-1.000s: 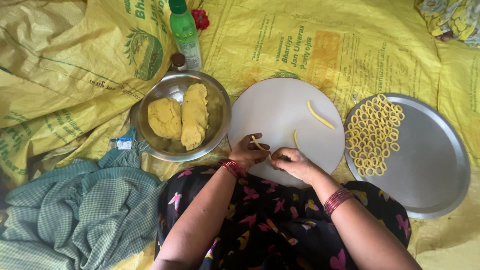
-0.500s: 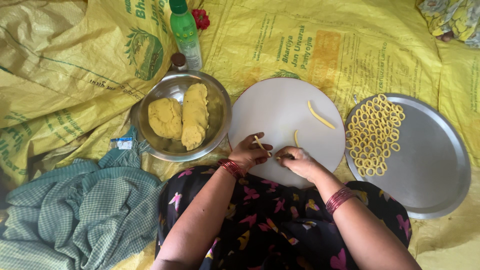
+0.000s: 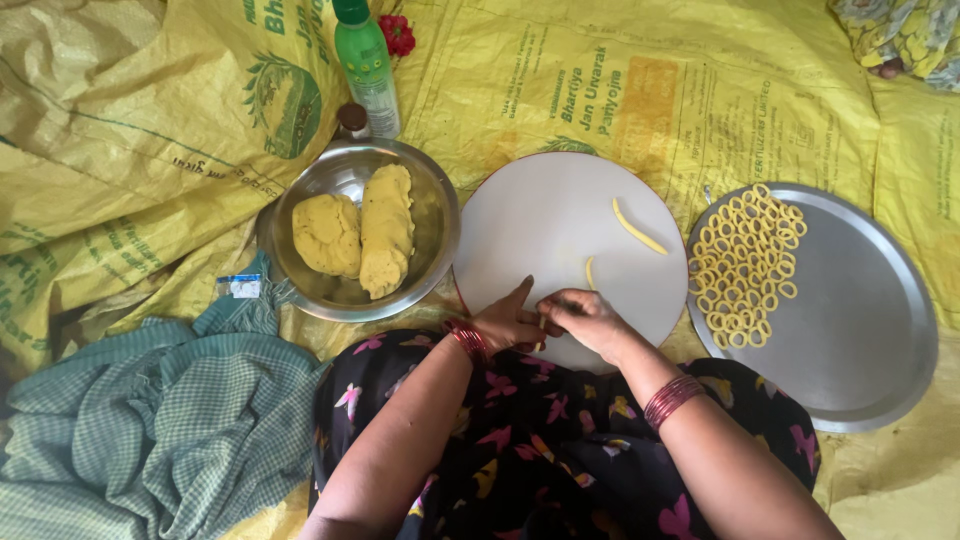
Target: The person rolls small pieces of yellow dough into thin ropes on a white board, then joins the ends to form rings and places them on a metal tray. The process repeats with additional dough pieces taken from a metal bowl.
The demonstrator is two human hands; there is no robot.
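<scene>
My left hand (image 3: 512,322) and my right hand (image 3: 588,320) meet at the near edge of a round white board (image 3: 560,215), pinching a small yellow dough strip (image 3: 543,322) between their fingertips. Two more dough strips lie on the board, a short one (image 3: 590,272) just beyond my right hand and a longer one (image 3: 637,227) farther off. To the left stands a steel bowl (image 3: 437,205) holding two yellow dough lumps (image 3: 358,233). On the right a round steel tray (image 3: 862,330) carries several dough rings (image 3: 743,264) packed on its left side.
A green bottle (image 3: 366,62) and a small brown-capped jar (image 3: 353,119) stand behind the bowl. A green checked cloth (image 3: 150,420) lies at my left. Yellow woven sacks (image 3: 140,130) cover the floor. My lap in dark flowered fabric (image 3: 540,450) is below the board.
Both hands have drawn closer together at the board's near edge. The strip the left fingers held up is now pinched between both hands.
</scene>
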